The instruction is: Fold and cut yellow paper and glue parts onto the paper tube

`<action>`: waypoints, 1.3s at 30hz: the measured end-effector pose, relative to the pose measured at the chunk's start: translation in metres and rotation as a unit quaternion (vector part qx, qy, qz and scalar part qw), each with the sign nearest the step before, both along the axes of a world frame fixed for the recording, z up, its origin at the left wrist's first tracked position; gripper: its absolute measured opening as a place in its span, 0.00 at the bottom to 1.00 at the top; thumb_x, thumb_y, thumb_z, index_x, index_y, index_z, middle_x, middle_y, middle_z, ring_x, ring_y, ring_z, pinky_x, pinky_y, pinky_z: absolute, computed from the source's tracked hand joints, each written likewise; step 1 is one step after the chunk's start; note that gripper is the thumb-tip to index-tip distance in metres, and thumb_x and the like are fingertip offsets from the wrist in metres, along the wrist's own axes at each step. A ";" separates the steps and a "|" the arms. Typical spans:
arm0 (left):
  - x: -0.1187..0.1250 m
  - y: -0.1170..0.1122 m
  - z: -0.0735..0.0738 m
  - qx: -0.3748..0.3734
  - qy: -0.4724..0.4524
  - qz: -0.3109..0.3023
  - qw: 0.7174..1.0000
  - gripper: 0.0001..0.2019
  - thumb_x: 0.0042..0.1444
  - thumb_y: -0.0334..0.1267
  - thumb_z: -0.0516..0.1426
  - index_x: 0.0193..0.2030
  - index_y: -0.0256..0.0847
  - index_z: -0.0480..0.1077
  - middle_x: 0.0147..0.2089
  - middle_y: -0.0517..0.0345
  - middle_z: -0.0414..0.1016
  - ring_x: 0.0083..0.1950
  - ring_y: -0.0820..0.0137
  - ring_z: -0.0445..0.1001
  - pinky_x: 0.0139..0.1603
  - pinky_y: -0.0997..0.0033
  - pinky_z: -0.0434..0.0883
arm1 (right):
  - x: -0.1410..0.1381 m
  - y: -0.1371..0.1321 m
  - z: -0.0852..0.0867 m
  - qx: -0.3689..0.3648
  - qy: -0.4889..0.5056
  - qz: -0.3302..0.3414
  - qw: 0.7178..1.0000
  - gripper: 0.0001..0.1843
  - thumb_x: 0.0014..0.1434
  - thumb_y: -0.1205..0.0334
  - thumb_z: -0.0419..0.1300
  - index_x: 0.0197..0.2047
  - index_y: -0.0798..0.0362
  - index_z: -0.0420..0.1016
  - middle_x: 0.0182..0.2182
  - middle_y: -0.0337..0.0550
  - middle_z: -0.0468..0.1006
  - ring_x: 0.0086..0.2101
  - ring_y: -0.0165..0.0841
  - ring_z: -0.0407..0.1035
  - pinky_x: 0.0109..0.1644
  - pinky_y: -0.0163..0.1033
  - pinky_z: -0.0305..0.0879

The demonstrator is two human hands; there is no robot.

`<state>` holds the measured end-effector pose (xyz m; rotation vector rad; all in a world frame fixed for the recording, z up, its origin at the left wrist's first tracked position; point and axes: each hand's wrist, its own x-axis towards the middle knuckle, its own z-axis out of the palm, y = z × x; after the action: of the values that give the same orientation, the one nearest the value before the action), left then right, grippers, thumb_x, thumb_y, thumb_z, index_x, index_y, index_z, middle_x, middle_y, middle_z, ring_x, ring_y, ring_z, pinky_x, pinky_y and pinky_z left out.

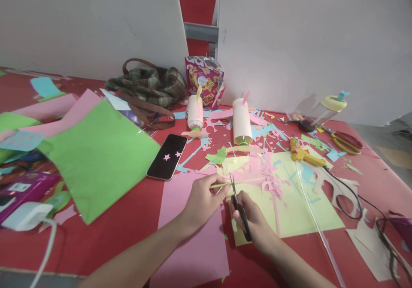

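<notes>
- Head view, lower centre of the frame: your left hand [202,198] has thumb and forefinger pressed together on the near end of a thin pale strip [249,180], with the other fingers curled under. The strip runs rightward, roughly level, over the paper scraps [268,174].
- Just right of it, your right hand [257,221] is wrapped around the black handles of the scissors [237,203], fingers closed through the loops. The blades point up the frame and meet the strip just beside your left fingertips. I cannot tell how far apart the blades stand.
- The step in hand looks like a cut across the strip, close to your pinch.
- As a judgement, the next snip calls for a taut, level strip and for keeping your left fingertips out of the blades' path, since the gap there is small.
- Under your hands lie a pink sheet [189,236] and, to its right, a yellow sheet [305,210], both on the red table [112,232].
- Left of centre are a large green sheet [99,155] and a phone [167,156] lying screen up.
- Above centre, two paper-wrapped bottles [242,121] lie on their sides among the cuttings.
- Right of centre are a yellow glue gun [302,153] and a second pair of scissors [346,142], well apart from your hands.
</notes>
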<state>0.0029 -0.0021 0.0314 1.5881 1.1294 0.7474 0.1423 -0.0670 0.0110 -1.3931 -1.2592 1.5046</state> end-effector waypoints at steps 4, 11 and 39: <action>0.000 0.001 0.000 -0.001 0.005 -0.003 1.000 0.08 0.50 0.38 0.51 0.26 0.38 0.66 0.23 0.60 0.69 0.25 0.73 0.68 0.28 0.75 0.65 | -0.002 0.001 -0.002 -0.004 -0.006 -0.022 1.000 0.18 0.51 0.49 0.53 0.24 0.51 0.48 0.19 0.29 0.51 0.17 0.21 0.45 0.18 0.29 0.45; 0.001 0.001 -0.002 -0.009 0.004 0.012 1.000 0.07 0.48 0.37 0.51 0.24 0.38 0.65 0.22 0.61 0.68 0.25 0.73 0.67 0.26 0.76 0.64 | -0.005 0.000 -0.003 -0.008 -0.053 -0.052 0.997 0.18 0.50 0.53 0.55 0.22 0.51 0.48 0.17 0.29 0.50 0.17 0.20 0.45 0.18 0.29 0.45; 0.004 0.010 -0.009 -0.260 -0.213 0.032 0.941 0.09 0.44 0.40 0.57 0.22 0.38 0.63 0.20 0.67 0.55 0.19 0.81 0.54 0.21 0.79 0.56 | 0.028 0.012 -0.007 0.096 -0.356 -0.175 0.913 0.10 0.49 0.54 0.52 0.28 0.50 0.56 0.16 0.33 0.65 0.17 0.28 0.58 0.20 0.31 0.52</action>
<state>0.0070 0.0079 0.0224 0.8962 0.9545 0.7168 0.1707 -0.0547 0.0036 -1.9880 -1.4160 0.6087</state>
